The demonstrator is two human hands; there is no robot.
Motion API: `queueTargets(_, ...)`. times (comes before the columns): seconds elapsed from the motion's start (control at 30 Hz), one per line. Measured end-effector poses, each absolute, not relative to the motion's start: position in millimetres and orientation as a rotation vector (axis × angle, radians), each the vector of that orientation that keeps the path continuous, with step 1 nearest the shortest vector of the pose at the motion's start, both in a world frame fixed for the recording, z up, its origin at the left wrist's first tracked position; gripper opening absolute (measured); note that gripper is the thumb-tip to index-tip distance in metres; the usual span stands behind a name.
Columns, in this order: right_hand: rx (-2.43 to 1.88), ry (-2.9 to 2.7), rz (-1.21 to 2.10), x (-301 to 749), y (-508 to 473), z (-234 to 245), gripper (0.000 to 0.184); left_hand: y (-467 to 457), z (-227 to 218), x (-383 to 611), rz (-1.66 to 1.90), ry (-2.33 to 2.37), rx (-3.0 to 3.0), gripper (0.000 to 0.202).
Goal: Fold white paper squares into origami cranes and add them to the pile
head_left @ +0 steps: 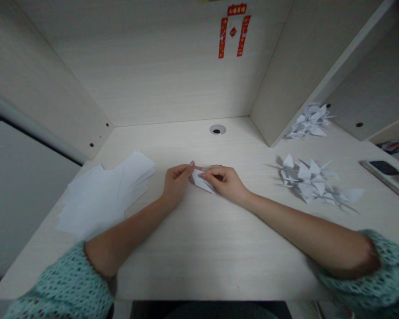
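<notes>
A small folded piece of white paper point(202, 180) is held between my two hands over the middle of the desk. My left hand point(177, 182) pinches its left corner between thumb and fingers. On the other side, my right hand point(228, 181) grips its upper right edge, thumb in front and fingers curled behind. Its folds form a narrow pointed shape, and the fingers cover part of it. Left of my left hand lies a spread stack of white paper sheets point(99, 195). To the right of my right hand sits a pile of folded white paper cranes point(309, 177).
Another heap of paper cranes point(310, 120) lies behind the upright divider point(286, 79) at right. A phone point(387, 175) rests near the right edge. A round cable hole point(217, 129) is set in the desk point(199, 257) near the back panel, which bears red paper strips point(222, 37).
</notes>
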State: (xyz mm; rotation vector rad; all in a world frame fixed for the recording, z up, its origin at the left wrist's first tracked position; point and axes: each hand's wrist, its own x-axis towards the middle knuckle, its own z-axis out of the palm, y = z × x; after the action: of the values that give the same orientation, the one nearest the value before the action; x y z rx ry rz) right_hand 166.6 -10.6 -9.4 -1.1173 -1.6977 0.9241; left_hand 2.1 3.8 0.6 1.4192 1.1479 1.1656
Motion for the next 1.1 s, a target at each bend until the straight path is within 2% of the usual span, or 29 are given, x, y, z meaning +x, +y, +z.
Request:
queueTargets(0.43,-1.075,-1.715,1.006,167.6,-12.1,-7.3,0.035,1.7,1.7,4.2,1.207,1.166,1.456,0.025)
queueTargets(0.77,-1.139,-1.734,0.942,167.0,-13.4,-6.8,0.04,0.9,6.6,6.4,1.256,1.163,1.378,0.028)
queueTargets(1.1,-1.112,-1.758,0.928,166.9,-10.3,-13.0,0.034,4.7,2.5,2.9,1.331,1.224,1.251,0.031)
